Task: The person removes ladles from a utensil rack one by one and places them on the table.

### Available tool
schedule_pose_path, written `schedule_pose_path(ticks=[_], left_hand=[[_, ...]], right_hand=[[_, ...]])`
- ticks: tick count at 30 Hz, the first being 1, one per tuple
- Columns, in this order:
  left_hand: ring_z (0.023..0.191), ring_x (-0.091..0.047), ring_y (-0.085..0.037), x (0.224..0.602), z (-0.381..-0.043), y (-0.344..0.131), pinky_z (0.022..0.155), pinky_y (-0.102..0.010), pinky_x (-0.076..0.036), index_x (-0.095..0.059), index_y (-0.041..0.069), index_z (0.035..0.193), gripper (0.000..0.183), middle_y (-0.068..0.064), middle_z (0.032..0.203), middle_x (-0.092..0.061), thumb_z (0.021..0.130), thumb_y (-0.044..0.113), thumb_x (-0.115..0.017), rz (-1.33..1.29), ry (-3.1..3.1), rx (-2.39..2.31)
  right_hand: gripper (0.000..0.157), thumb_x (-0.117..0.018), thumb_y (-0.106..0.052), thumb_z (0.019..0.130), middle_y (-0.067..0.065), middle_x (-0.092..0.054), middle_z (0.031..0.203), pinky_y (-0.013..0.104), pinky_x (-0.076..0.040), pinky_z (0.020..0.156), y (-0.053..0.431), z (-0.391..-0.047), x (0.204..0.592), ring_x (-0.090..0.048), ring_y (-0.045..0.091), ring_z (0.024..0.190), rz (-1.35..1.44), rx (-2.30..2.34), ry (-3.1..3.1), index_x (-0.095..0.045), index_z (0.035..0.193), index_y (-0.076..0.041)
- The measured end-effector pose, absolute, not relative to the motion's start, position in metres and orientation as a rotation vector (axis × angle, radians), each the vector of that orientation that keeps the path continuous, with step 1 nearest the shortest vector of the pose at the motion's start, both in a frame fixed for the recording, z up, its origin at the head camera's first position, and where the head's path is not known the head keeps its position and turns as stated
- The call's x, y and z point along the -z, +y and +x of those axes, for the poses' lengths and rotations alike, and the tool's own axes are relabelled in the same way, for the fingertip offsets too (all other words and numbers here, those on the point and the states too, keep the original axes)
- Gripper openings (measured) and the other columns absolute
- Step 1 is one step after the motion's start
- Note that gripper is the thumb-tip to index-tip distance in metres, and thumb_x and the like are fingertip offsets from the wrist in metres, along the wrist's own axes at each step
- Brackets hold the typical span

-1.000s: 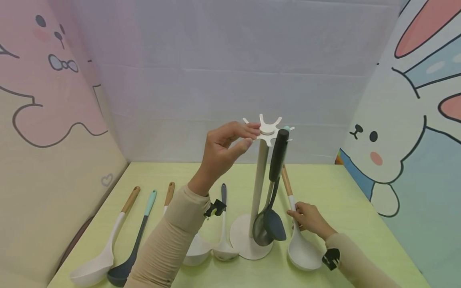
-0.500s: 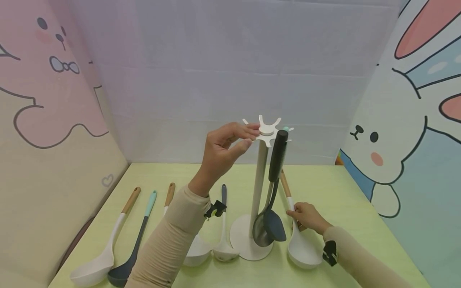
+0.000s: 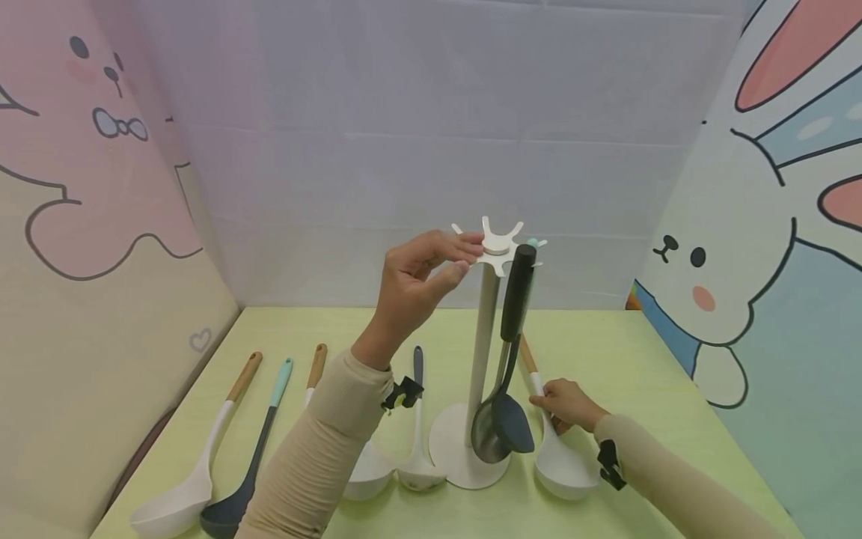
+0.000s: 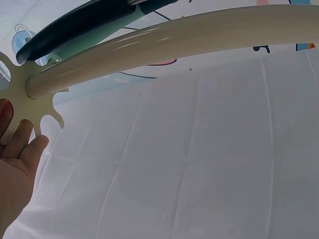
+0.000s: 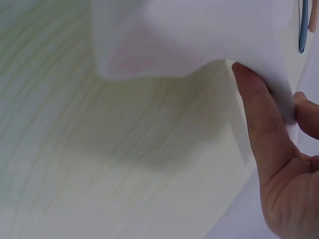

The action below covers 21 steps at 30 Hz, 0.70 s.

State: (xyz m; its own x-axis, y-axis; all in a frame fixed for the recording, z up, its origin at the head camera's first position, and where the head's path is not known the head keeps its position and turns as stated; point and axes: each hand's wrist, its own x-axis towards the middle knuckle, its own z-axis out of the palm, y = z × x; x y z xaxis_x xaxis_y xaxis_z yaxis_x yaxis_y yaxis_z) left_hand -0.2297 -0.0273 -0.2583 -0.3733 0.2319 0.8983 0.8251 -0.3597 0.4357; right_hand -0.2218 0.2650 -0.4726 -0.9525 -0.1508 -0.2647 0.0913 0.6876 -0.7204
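At the top of a white utensil rack (image 3: 481,352), my left hand (image 3: 420,277) pinches the edge of the star-shaped hook plate between thumb and fingers. The left wrist view shows the plate (image 4: 27,104) from below, with the thumb on one of its hooks. My right hand (image 3: 569,404) holds a white ladle (image 3: 567,473) by its neck, just right of the rack. Thumb and index finger grip its white shaft in the right wrist view. The wooden handle leans away behind the hanging utensils. A black-handled utensil (image 3: 518,292) and a dark blue-headed one (image 3: 515,427) hang on the rack's right side.
Left of the rack lie a white ladle with a wooden handle (image 3: 242,378), a dark ladle with a mint handle (image 3: 281,382), a wooden-handled white one (image 3: 369,475) and a grey-handled white one (image 3: 420,471). Curtains surround the pale green table (image 3: 646,359).
My right hand and the white ladle have shifted slightly left, and the ladle's handle end sits lower, nearer the hanging utensils. My left hand stays on the hook plate.
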Motion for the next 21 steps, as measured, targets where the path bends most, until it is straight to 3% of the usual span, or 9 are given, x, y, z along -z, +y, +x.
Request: schedule_pose_path(ticks=[6, 21], left_hand=[[0.110, -0.066, -0.033, 0.259, -0.231, -0.027, 0.098, -0.051, -0.051, -0.063, -0.017, 0.087, 0.020, -0.036, 0.092, -0.064, 0.089, 0.002, -0.057, -1.401, -1.422, 1.776], [0.112, -0.065, -0.037, 0.260, -0.231, -0.026, 0.099, -0.051, -0.050, -0.062, -0.018, 0.086, 0.013, -0.038, 0.092, -0.063, 0.086, -0.006, -0.056, -1.404, -1.415, 1.781]], right_hand=[[0.026, -0.062, -0.015, 0.098, 0.010, -0.060, 0.070, 0.035, -0.060, 0.051, 0.264, -0.226, 0.474, -0.067, 0.020, 0.057, -0.041, 1.077, 2.605, -0.057, 0.080, 0.002], [0.032, -0.066, -0.022, 0.096, 0.013, -0.060, 0.064, 0.035, -0.059, 0.049, 0.263, -0.233, 0.479, -0.067, 0.024, 0.055, -0.034, 1.047, 2.530, -0.055, 0.075, -0.001]])
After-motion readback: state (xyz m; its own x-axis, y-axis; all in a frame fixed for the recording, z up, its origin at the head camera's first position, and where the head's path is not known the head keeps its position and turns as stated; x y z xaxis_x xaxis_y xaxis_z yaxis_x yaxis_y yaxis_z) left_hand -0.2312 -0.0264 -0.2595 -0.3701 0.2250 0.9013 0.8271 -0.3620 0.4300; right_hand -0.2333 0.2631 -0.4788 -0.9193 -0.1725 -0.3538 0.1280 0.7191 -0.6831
